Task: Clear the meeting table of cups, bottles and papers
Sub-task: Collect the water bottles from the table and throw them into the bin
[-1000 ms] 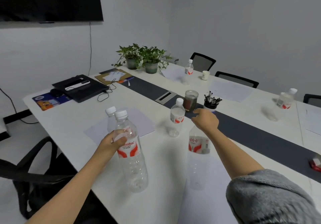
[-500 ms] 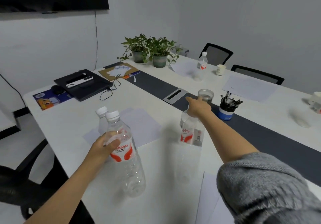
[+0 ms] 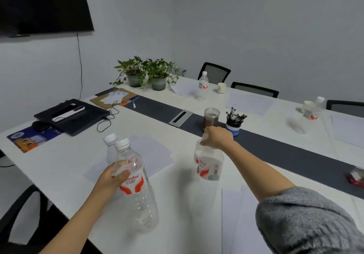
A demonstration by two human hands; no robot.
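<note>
Clear plastic water bottles fill both hands. The left hand [image 3: 113,178] grips two bottles [image 3: 136,182] together. The right hand [image 3: 216,138] clasps another bottle [image 3: 208,167] by its top above the desk [image 3: 65,155].

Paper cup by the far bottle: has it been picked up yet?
No, the paper cup stands on the table beside the far bottle, with neither hand near it.

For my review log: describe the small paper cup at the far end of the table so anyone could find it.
Start at the two potted plants on the table's far end. To their right a water bottle stands on paper; just right of it sits the paper cup, short, cream, open-topped, without the bottle's cap or red label.
</note>
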